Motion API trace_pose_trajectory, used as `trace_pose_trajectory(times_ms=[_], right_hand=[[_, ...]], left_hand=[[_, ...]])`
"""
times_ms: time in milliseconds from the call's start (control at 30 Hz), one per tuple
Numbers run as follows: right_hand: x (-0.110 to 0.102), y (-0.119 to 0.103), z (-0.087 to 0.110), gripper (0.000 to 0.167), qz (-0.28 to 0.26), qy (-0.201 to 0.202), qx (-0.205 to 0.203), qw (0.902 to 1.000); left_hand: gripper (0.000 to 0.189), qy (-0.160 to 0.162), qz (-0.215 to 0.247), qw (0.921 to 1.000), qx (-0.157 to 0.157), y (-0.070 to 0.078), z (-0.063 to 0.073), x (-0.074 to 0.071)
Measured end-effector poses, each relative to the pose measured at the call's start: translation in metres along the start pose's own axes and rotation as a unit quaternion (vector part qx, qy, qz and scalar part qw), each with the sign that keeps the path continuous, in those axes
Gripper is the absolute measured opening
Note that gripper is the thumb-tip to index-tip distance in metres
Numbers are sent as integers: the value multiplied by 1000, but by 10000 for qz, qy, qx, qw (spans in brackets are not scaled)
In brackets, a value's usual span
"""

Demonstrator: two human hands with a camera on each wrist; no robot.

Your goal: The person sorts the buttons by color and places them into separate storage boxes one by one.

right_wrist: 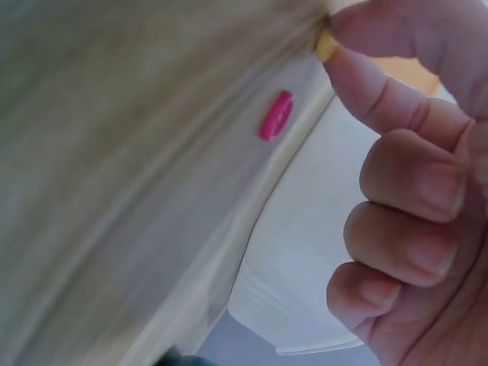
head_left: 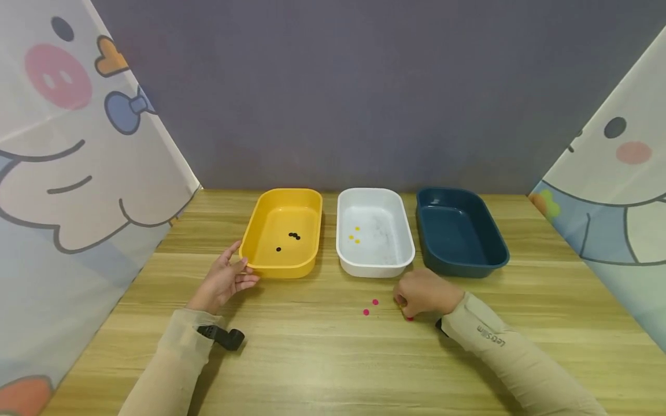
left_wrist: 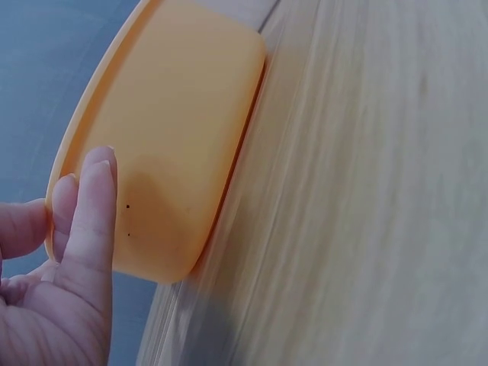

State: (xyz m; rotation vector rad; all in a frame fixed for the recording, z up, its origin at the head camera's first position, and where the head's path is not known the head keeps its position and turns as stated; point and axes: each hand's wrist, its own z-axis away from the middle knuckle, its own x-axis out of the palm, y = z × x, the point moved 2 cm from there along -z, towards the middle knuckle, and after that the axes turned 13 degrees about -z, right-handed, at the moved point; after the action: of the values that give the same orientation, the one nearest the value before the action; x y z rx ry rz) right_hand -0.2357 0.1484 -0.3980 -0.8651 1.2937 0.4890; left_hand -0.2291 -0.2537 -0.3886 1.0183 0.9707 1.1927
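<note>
My left hand [head_left: 221, 284] grips the near left corner of the yellow tray [head_left: 283, 271], thumb at the rim and fingers against the outer wall. Several small black buttons [head_left: 278, 249] lie in that tray. Just in front of the white tray [head_left: 372, 270], my right hand [head_left: 424, 292] pinches a small yellow button [right_wrist: 326, 47] between thumb and index finger, close to the tabletop. On the table beside it are pink buttons [head_left: 375, 302], one partly hidden by the hand. Three yellow buttons [head_left: 357, 241] rest inside the white tray.
A dark blue tray [head_left: 463, 269] stands to the right of the white one, with nothing visible in it. All three trays line up near the grey back panel [head_left: 354, 98]. Cartoon-printed sheets [head_left: 104, 173] flank the wooden table [head_left: 312, 358].
</note>
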Motion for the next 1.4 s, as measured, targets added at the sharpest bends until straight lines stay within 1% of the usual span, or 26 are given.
trace_pose_trajectory(times_ms=[133,333,500,667,800,933,1000,1167,1267,1400], right_hand=[[-1,0,0,27,127,119,-54,9998],[-5,-2,2,27,340,398,-148,9985],[-9,-3,5,23,444,670,-200,9966],[-16,-5,7,16,630,1048,-531,9911],[-29,-9,3,15,803,1151,-849,9865],[-46,-16,-4,18,1141,1254,-1085,9795],[-54,-19,-6,17,1291,1343,-1133,9759],[-68,-25,-14,12,1441,1438,-1120,9726],[-72,-27,-18,11,1453,1512,-1142,9711],[-72,-28,-24,10,1405,1592,-1225,9695]], left_hand=[[64,4,-35,10000,-30,-1,0,-1],[63,66,31,10000,-46,-1,-1,0],[63,110,8,9999,-61,-2,-1,0],[64,105,91,9999,-53,-2,-2,0],[64,141,192,9997,-30,-1,-2,0],[64,195,220,9996,-36,1,-1,0],[63,196,221,9996,-17,2,-1,0],[63,157,208,9997,34,2,-1,0],[63,196,175,9997,-4,0,-1,0],[63,236,127,9996,-27,-3,0,0]])
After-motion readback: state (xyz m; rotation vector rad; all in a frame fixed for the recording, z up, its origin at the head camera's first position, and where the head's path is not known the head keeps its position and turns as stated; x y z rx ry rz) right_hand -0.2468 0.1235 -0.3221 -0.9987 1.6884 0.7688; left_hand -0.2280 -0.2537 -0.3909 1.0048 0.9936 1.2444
